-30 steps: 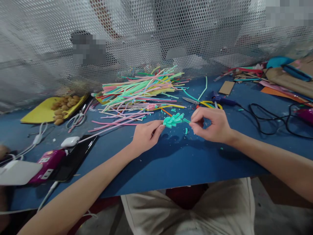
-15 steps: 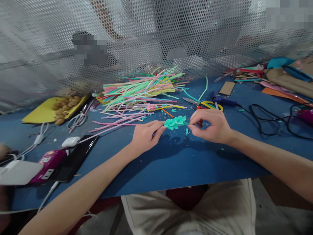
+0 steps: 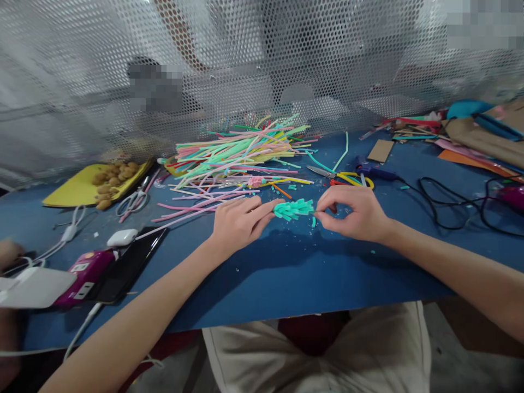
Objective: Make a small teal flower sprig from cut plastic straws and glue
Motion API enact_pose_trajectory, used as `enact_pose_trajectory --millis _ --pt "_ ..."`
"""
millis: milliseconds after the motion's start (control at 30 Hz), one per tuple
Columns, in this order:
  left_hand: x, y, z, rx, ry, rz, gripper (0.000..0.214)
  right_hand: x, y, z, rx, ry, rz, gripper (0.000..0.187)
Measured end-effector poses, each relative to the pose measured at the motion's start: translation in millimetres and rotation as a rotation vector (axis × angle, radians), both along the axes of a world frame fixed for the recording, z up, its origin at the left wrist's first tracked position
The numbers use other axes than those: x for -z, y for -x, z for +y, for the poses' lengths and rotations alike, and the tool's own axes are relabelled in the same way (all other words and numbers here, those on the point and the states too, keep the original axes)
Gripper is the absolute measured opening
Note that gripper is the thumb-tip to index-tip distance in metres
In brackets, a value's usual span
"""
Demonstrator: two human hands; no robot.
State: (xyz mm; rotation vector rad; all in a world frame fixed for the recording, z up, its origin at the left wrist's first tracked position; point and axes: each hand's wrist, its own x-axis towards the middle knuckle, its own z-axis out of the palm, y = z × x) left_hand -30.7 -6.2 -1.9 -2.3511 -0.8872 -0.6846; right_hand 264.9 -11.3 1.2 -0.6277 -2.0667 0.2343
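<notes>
A small bundle of turquoise pipe-cleaner pieces (image 3: 293, 209), fanned like leaves along a stem, is held just above the blue table (image 3: 262, 284). My left hand (image 3: 241, 221) pinches its left end between thumb and fingers. At the other end, my right hand (image 3: 352, 212) is closed in a pinch on the thin stem end of the bundle. Short turquoise offcuts lie on the table near my right fingertips. Behind my hands is a heap of colored pipe cleaners (image 3: 241, 147), and scissors (image 3: 327, 172) with yellow handles lie beyond my right hand.
A blue glue gun (image 3: 379, 169) with a looping black cord (image 3: 429, 207) lies to the right. On the left are a black phone (image 3: 126, 270), a purple power strip (image 3: 84, 278), a white charger (image 3: 39, 286) and brown fruit (image 3: 112, 180) on a yellow folder (image 3: 67, 188). Perforated metal (image 3: 229, 60) stands behind.
My left hand's fingers have shifted and straightened along the bundle's left end. The turquoise pieces have turned slightly. My right hand stays nearly in place.
</notes>
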Motion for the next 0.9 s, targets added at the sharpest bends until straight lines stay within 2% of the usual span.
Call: enact_pose_trajectory --millis 233,700,900 --pt "-1.1 -1.4 -1.2 0.013 -0.026 -0.007 0.032 0.7 -0.6 1.3 0.004 -0.059 0.027 0.01" --pt "6.9 -4.0 0.2 0.0 0.072 -0.062 0.031 5.1 -2.0 3.8 0.001 -0.065 0.036 0.012" --pt "5.7 -3.8 -1.3 -0.012 0.094 -0.062 0.034 7.1 -0.9 5.1 0.008 -0.065 0.044 0.011"
